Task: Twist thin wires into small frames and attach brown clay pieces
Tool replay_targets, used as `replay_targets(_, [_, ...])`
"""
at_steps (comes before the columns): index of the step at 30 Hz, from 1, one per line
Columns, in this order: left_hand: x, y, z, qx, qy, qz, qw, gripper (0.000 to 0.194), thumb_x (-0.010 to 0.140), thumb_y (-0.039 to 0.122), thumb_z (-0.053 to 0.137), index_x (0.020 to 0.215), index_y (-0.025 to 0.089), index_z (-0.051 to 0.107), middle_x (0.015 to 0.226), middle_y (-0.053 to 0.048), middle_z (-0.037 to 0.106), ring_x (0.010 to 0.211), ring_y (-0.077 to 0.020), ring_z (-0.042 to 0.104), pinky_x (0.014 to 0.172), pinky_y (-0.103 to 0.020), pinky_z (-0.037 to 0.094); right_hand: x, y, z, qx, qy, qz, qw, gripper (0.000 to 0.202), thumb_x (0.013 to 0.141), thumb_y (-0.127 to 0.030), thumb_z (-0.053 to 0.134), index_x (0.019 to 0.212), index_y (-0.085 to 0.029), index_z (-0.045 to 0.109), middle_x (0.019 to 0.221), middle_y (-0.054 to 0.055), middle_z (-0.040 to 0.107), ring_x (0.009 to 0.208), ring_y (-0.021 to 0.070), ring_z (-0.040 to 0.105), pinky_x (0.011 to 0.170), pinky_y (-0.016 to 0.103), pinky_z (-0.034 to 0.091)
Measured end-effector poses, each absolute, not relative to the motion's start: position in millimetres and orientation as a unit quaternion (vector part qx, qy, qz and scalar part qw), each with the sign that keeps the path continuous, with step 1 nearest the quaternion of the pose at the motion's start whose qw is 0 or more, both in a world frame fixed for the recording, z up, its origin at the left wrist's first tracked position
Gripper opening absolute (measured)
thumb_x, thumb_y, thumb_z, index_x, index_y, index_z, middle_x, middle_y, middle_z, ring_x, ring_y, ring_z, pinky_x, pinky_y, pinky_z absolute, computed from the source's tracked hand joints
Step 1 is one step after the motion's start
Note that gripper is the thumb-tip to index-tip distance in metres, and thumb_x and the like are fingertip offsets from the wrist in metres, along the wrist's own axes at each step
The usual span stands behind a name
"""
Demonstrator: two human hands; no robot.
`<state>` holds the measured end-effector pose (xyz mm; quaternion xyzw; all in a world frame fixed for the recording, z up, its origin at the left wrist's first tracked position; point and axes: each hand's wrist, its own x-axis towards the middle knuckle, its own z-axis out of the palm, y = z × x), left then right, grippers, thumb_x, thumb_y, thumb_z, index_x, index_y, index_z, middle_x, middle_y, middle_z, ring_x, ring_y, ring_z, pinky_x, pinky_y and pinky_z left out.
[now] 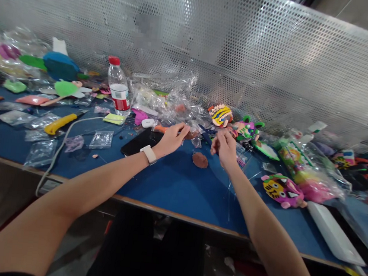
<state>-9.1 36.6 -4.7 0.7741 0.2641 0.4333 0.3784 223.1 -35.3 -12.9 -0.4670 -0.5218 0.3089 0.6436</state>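
Note:
My left hand (pixel 172 139), with a pale watch band (pixel 149 154) at the wrist, pinches a small clear bag of brown clay (pixel 191 134) above the blue table. My right hand (pixel 224 148) is closed to the right of the bag, fingers curled inward; whatever they may hold is hidden. Between the hands and nearer to me, a flat brown clay disc (pixel 200 160) lies on the table. A dark blue tool (pixel 206 134) lies behind the gap between my hands. An orange handle (pixel 160 129) shows behind my left hand, beside a black phone (pixel 140 141).
A red-capped bottle (pixel 119 89) stands at the back left. A yellow-handled cutter (pixel 61 124) and a white cable (pixel 62 145) lie at left. Clay masks (pixel 283 191) and a white case (pixel 335 234) lie at right. A perforated metal panel (pixel 193 39) closes off the back.

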Motion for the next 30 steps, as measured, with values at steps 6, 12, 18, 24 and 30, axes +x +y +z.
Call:
replay_targets(6, [-4, 32, -10, 0.776, 0.255, 0.412, 0.404, 0.048, 0.115, 0.064, 0.044, 0.089, 0.024, 0.049, 0.066, 0.003, 0.056, 0.050, -0.0141, 0.054, 0.056, -0.031, 0.045, 206, -37, -15, -0.445, -0.566, 0.325, 0.613, 0.037, 0.097, -0.056, 0.079, 0.111, -0.031, 0.056, 0.081, -0.004, 0.068, 0.049, 0.0149, 0.060, 0.048, 0.033, 0.051])
replay_targets(12, [-3, 33, -13, 0.786, 0.252, 0.407, 0.391, 0.040, 0.117, 0.052, 0.046, 0.088, 0.025, 0.048, 0.062, 0.004, 0.054, 0.052, -0.0146, 0.056, 0.058, -0.031, 0.044, 207, -35, -16, -0.448, -0.545, 0.323, 0.631, 0.028, 0.097, -0.052, 0.071, 0.088, -0.026, 0.065, 0.066, -0.004, 0.053, 0.051, 0.0137, 0.053, 0.047, 0.029, 0.048])
replay_targets(18, [-3, 31, -11, 0.802, 0.253, 0.401, 0.362, 0.039, 0.117, 0.046, 0.047, 0.085, 0.025, 0.048, 0.060, 0.004, 0.054, 0.054, -0.0148, 0.056, 0.061, -0.031, 0.043, 206, -42, -11, -0.476, -0.532, 0.286, 0.639, 0.066, 0.101, -0.077, 0.066, 0.067, -0.028, 0.038, 0.050, -0.007, 0.036, 0.042, 0.0104, 0.033, 0.040, 0.028, 0.034])
replay_targets(24, [-3, 30, -9, 0.806, 0.249, 0.406, 0.351, 0.045, 0.117, 0.054, 0.044, 0.085, 0.024, 0.049, 0.063, 0.003, 0.054, 0.056, -0.0149, 0.055, 0.061, -0.032, 0.043, 202, -49, -6, -0.494, -0.603, 0.224, 0.584, 0.056, 0.099, -0.084, 0.065, 0.096, -0.029, 0.070, 0.058, -0.005, 0.042, 0.048, 0.0141, 0.037, 0.045, 0.030, 0.031])
replay_targets(30, [-4, 30, -8, 0.804, 0.250, 0.402, 0.361, 0.049, 0.118, 0.060, 0.042, 0.085, 0.025, 0.049, 0.064, 0.002, 0.057, 0.054, -0.0152, 0.055, 0.061, -0.033, 0.046, 198, -52, -5, -0.511, -0.652, 0.156, 0.538, 0.033, 0.098, -0.060, 0.079, 0.105, -0.027, 0.078, 0.062, -0.006, 0.042, 0.057, 0.0161, 0.041, 0.058, 0.034, 0.039])
